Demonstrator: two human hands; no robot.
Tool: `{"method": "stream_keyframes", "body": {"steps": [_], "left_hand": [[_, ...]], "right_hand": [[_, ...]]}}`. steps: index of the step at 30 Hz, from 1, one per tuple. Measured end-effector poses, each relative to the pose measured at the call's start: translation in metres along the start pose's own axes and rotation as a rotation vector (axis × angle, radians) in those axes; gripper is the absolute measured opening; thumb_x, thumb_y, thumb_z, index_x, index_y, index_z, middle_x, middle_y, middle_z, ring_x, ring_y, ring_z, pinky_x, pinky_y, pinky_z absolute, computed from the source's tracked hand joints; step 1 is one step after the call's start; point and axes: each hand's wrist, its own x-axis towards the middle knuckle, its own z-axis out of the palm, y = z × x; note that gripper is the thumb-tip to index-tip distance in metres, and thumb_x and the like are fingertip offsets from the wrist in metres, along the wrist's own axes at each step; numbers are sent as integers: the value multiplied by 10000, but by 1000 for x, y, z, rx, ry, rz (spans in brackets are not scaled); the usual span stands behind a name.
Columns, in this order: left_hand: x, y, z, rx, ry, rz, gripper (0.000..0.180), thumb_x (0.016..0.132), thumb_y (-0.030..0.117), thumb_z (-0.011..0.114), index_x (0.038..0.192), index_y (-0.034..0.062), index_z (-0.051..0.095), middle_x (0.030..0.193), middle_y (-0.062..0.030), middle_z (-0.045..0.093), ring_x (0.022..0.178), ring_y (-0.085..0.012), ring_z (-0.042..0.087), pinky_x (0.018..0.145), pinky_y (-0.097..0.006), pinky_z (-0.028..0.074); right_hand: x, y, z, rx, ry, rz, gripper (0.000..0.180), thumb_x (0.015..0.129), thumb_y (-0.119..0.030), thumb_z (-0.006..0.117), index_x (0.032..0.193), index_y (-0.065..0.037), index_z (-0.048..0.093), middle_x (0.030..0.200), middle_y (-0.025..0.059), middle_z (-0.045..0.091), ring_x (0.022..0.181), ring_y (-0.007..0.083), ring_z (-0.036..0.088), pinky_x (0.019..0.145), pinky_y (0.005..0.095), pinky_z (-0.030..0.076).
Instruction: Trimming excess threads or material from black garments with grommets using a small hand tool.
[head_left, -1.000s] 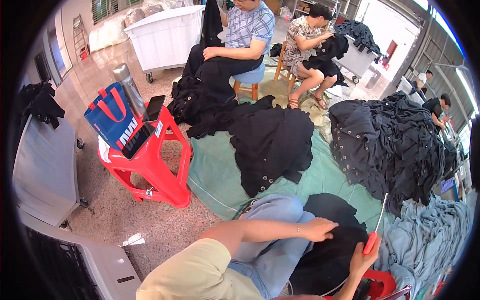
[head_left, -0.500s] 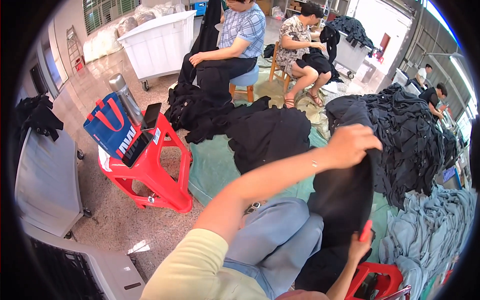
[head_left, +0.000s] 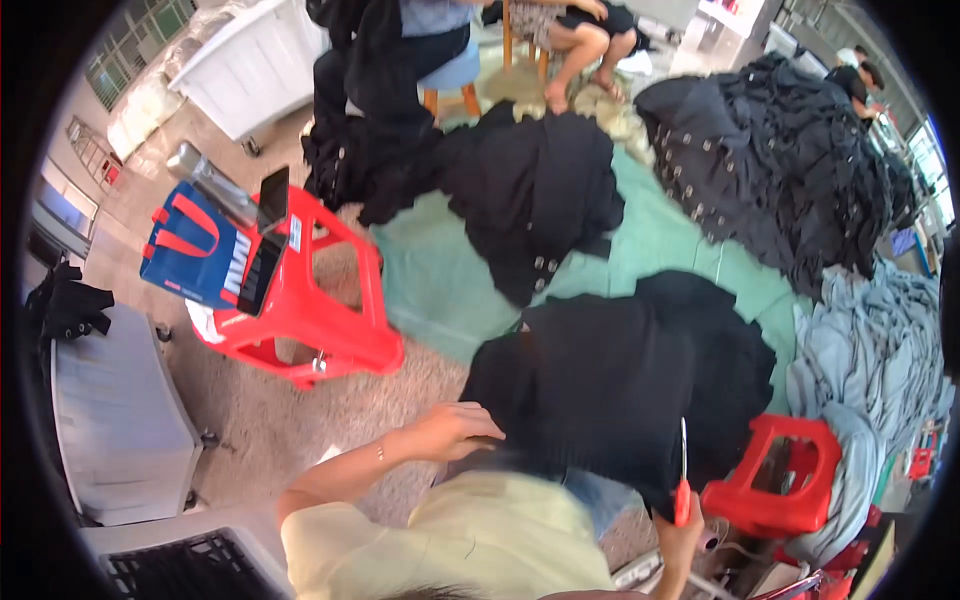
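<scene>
A black knit garment (head_left: 600,380) lies spread over my lap, blurred by motion in places. At its near left corner my left hand (head_left: 455,430) has its fingers curled, seemingly pinching the edge. My right hand (head_left: 682,535) is closed at the garment's near right corner. It grips what look like red-handled scissors (head_left: 683,500), their slim metal blade pointing away from me. Whether the right fingers also hold the cloth, I cannot tell. Past my lap, more black garments (head_left: 530,190) are heaped on a green sheet (head_left: 425,270) on the floor.
Left of me, a red stool (head_left: 345,320) carries a blue bag (head_left: 195,250), a metal flask (head_left: 210,180) and phones. Another red stool (head_left: 785,470) stands at my right, beside piled grey garments (head_left: 860,340). A large dark garment pile (head_left: 770,160) lies beyond. Wheeled bins (head_left: 120,420) stand left; co-workers sit ahead.
The garment, held up at my right before, now lies across my lap. My left hand has come back leftward and nearer. The right hand still holds the scissors. My view has tilted down.
</scene>
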Motion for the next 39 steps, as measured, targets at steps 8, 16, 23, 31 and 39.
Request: {"method": "stream_keyframes", "body": {"steps": [8,16,23,31,39], "left_hand": [[-51,-188,83,-538,405,-1013,441,957,415,438,874,27,630,729,-119,631,558,-191,591,488,-289,458],[-31,-305,228,-1171,605,-1200,644,931,542,405,1214,-23,532,1085,-178,637,959,-316,624,835,-437,504],[32,-309,149,-1236,761,-1374,421,908,264,585,1179,-54,534,1151,-160,608,1056,-287,580,955,-380,439],[32,-206,53,-1443,914,-605,305,930,91,521,1228,27,514,1175,-94,600,1070,-202,578,960,-357,445],[29,-146,45,-1383,793,-431,344,945,92,497,1279,12,476,1212,-84,582,1124,-178,549,993,-327,422]], "right_hand": [[13,25,14,-96,51,17,475,823,-27,615,1279,-14,481,828,29,546,682,108,512,623,251,446],[11,-56,30,58,-124,44,496,948,-216,537,1366,-6,374,1223,111,545,803,140,520,769,287,450],[9,-90,54,-27,-200,-44,580,846,-450,645,1174,20,549,987,136,631,913,227,606,793,350,469],[30,-126,124,-220,-317,-199,312,806,-237,705,1027,-53,585,907,157,638,772,357,641,644,405,499],[44,-138,156,-316,-273,-324,296,845,-342,663,860,-60,575,558,162,566,553,390,587,478,427,440]]}}
